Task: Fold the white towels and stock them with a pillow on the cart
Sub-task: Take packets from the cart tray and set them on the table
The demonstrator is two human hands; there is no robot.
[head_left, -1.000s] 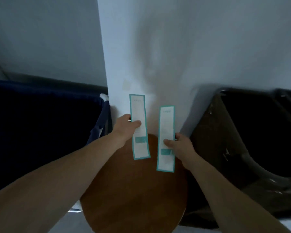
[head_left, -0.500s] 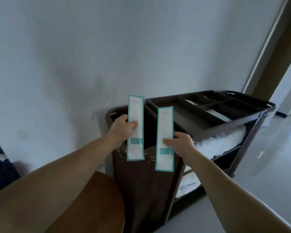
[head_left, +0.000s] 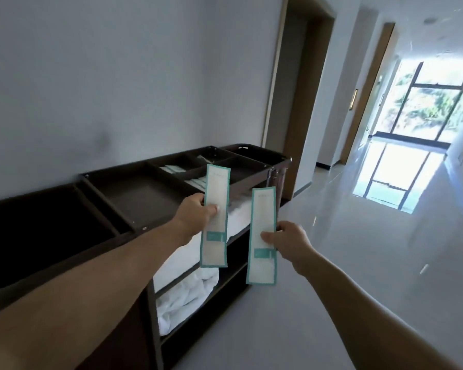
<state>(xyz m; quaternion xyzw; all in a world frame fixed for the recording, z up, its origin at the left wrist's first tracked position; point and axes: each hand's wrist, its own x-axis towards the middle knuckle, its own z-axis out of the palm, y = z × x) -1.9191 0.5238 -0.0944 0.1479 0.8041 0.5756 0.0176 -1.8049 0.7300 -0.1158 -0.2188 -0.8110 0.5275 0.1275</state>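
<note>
A dark brown cart (head_left: 134, 198) stands along the left wall, its top split into several compartments. White towels (head_left: 190, 292) lie crumpled on its lower shelf and more white linen (head_left: 238, 212) fills the shelf above. My left hand (head_left: 195, 212) pinches a long white paper strip with a teal border (head_left: 215, 217) upright over the cart's edge. My right hand (head_left: 286, 244) pinches a second such strip (head_left: 262, 236) just right of the cart. No pillow is visible.
Small teal-and-white packets (head_left: 171, 169) lie in the cart's far compartments. A dark bag opening (head_left: 46, 222) sits at the cart's near left end. A glossy corridor floor (head_left: 358, 263) runs right toward a bright window (head_left: 417, 108), with door frames (head_left: 286, 76) past the cart.
The view has swung right, from a round wooden table and wall to the full cart and the corridor. Both hands keep hold of their strips, now a little further apart.
</note>
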